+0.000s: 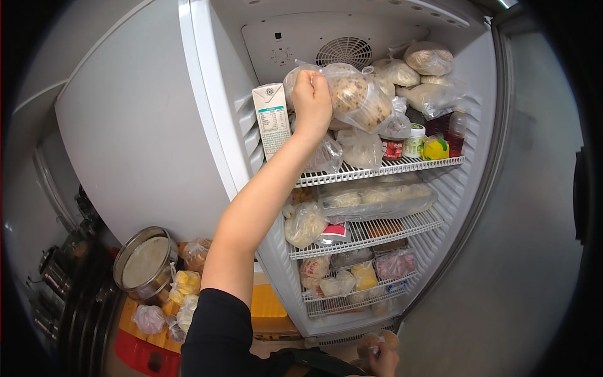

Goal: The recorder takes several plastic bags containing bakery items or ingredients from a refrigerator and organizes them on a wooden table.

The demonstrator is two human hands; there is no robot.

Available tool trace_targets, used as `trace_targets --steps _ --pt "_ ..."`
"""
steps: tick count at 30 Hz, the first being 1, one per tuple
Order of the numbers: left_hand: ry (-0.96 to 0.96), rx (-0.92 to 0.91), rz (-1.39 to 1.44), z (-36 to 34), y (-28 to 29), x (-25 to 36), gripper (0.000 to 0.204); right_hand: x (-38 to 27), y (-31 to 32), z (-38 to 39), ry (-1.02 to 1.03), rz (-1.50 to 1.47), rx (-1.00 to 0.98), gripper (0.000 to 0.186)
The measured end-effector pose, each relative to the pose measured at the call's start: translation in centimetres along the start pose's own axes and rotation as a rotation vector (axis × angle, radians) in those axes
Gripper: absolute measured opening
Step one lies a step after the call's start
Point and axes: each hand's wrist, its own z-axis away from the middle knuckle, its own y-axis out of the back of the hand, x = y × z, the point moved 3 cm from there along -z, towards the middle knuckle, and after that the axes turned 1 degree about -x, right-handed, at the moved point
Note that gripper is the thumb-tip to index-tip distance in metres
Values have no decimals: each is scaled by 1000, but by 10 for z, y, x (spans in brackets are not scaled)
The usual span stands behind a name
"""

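Observation:
My left hand (312, 99) is raised to the top shelf of an open upright refrigerator, its fingers closed in a fist on a clear plastic bag. Inside the bag is a round, pale food with dark speckles (356, 93), tilted among the other bags. A white carton (272, 119) with a teal stripe stands just left of my wrist. Low at the bottom edge, my right hand (382, 362) grips a bag of round brownish items (379, 341), partly cut off by the frame. The exact kind of food in either bag cannot be told.
Wire shelves (370, 235) hold several bagged foods, a long wrapped tray (377, 200), a red-labelled jar (392, 149) and a white tub (414, 141). The refrigerator door (502, 213) hangs open at right. At lower left, a round metal sieve (146, 261) sits beside more bags.

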Motion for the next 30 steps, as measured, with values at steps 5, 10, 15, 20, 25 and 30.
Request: trace_targets --steps 5,10,15,20,25,30 --pt "-13 -40 56 0 3 2 19 8 -10 -3 -9 66 -47 40" --pt "42 -120 258 15 26 27 17 14 -19 -5 -22 84 15 30" --pt "164 -296 436 77 89 51 13 15 -31 -13 143 133 166 21" --pt "401 -525 446 200 176 41 13 17 -50 -11 52 44 188 16" --pt "669 -439 224 314 282 29 14 17 -79 -11 39 8 25 18" --pt "795 -375 -465 374 406 36 7 32 -106 -1 37 99 -53 17"
